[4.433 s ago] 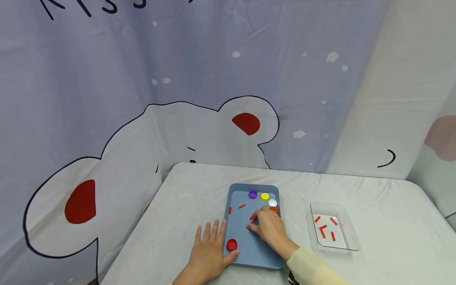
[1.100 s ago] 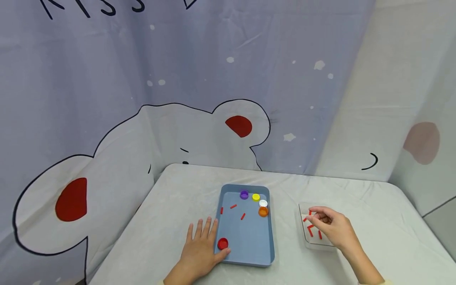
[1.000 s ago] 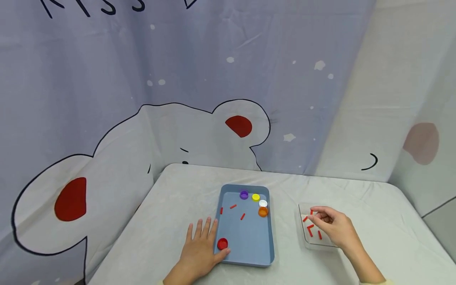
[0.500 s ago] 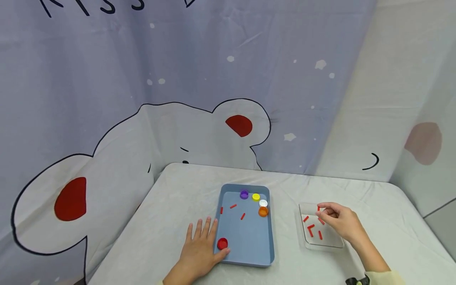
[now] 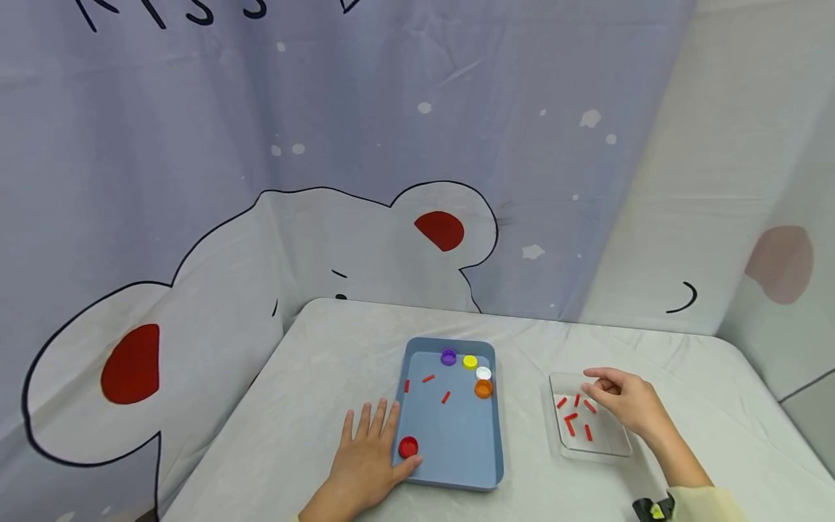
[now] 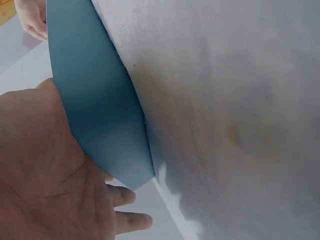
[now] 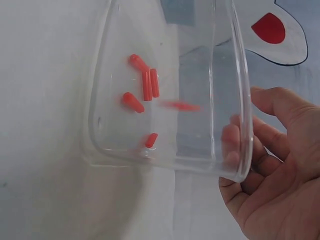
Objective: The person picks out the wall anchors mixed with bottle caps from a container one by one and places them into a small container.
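My left hand [image 5: 365, 455] lies spread on the near left edge of a blue-grey tray [image 5: 457, 464], thumb beside a red cap [image 5: 408, 446]. In the left wrist view its palm lies against the tray's side [image 6: 100, 100]. My right hand [image 5: 624, 399] is over the right side of a clear plastic box [image 5: 607, 444], thumb and index finger apart with nothing between them. Several small red sticks [image 5: 589, 433] lie in the box. One blurred red stick [image 7: 180, 105] shows in midair inside the box in the right wrist view.
Three red sticks [image 5: 446, 397] lie in the tray. Along its far right are purple [image 5: 448, 357], yellow [image 5: 470, 362], white [image 5: 483, 373] and orange caps [image 5: 483, 389]. White cloth [image 5: 352, 348] covers the table, with a printed curtain [image 5: 365, 130] behind.
My right hand picked a red stick from the tray, carried it right to the clear box and let it go there. My left hand has kept its place on the tray.
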The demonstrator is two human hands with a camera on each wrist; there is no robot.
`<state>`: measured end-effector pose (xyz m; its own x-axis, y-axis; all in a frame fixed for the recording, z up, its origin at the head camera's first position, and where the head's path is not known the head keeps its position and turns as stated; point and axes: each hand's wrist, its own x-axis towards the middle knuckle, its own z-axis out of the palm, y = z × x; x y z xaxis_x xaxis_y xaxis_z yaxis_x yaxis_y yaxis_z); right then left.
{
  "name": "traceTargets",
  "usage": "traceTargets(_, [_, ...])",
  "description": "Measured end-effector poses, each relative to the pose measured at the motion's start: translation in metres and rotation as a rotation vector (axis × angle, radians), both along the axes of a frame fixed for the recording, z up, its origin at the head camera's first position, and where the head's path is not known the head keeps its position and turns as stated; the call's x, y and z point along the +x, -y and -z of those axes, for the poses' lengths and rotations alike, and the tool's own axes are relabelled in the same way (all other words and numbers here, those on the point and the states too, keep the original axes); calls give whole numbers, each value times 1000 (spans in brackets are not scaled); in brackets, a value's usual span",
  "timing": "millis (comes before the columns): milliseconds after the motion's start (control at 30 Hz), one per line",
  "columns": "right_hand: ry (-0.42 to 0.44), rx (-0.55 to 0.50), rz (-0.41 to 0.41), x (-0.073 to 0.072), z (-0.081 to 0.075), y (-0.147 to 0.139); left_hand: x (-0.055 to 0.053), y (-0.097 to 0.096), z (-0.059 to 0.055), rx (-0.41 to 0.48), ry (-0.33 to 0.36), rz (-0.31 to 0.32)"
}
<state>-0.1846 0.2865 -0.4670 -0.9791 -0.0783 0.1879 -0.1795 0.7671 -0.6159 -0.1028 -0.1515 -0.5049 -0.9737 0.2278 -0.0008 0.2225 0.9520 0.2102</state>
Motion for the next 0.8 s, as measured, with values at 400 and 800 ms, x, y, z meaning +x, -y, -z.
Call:
traceTargets(400, [13,-55,-24,2,-5,17,0,0,-1,-8,20,-2])
traceTargets(800, [51,-137,-61,5,-7,59,0,0,-3,-14,37,0])
